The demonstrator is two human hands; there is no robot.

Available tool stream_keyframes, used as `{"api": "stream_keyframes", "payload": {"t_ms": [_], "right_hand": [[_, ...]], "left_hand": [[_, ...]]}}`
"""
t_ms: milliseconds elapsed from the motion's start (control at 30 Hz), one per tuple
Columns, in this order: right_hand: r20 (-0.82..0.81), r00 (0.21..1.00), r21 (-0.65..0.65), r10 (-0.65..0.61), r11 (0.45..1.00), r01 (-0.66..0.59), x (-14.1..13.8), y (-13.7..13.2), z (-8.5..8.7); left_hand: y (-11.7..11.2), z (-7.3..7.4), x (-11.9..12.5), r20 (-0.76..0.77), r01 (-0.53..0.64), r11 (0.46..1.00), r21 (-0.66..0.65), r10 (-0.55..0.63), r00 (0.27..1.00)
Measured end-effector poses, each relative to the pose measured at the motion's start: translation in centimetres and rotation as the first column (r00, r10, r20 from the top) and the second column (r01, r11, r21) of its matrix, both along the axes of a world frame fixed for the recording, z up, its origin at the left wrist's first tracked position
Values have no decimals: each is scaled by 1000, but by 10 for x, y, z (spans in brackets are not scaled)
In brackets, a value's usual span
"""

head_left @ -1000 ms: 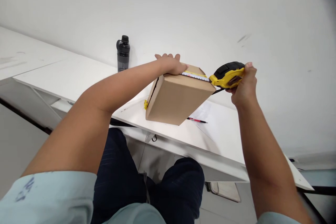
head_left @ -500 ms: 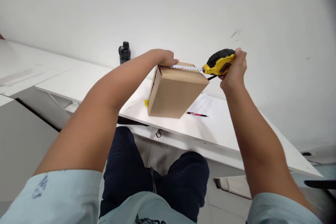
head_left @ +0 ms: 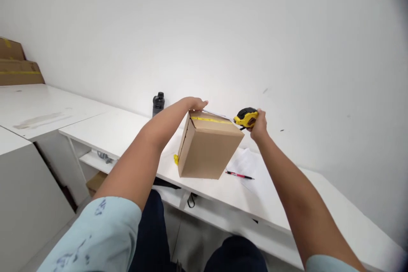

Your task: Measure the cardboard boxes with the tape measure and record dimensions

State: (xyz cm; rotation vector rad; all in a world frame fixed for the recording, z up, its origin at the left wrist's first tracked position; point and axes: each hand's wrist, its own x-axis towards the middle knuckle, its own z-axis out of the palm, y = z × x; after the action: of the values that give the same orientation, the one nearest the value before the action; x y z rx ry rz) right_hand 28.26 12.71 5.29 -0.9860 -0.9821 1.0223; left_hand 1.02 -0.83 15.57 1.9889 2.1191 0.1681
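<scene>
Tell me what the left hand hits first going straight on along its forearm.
Probably the white wall behind the cardboard box: the left hand rests at its far top corner, the tape measure lies off to the right. Depth is unclear.

Matt brown cardboard box (head_left: 207, 151), glossy yellow plastic tape measure (head_left: 245, 117), smooth white desk (head_left: 127, 131).

box (head_left: 207, 148) on the desk (head_left: 121, 131), bottle (head_left: 158, 104) back-left of it, pen (head_left: 239, 175) and paper (head_left: 255, 168) to its right, tape measure (head_left: 246, 117) by its top right
</scene>
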Motion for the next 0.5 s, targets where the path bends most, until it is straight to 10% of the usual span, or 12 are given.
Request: {"api": "stream_keyframes", "payload": {"t_ms": [200, 500], "right_hand": [[-6, 997, 67, 74, 995, -73, -28, -6, -3], [192, 972, 219, 139, 959, -181, -35, -32, 0]], "left_hand": [[-13, 23, 3, 48, -16, 992, -129, 22, 999], [-36, 5, 10, -72, -101, 980, -172, 89, 993]]}}
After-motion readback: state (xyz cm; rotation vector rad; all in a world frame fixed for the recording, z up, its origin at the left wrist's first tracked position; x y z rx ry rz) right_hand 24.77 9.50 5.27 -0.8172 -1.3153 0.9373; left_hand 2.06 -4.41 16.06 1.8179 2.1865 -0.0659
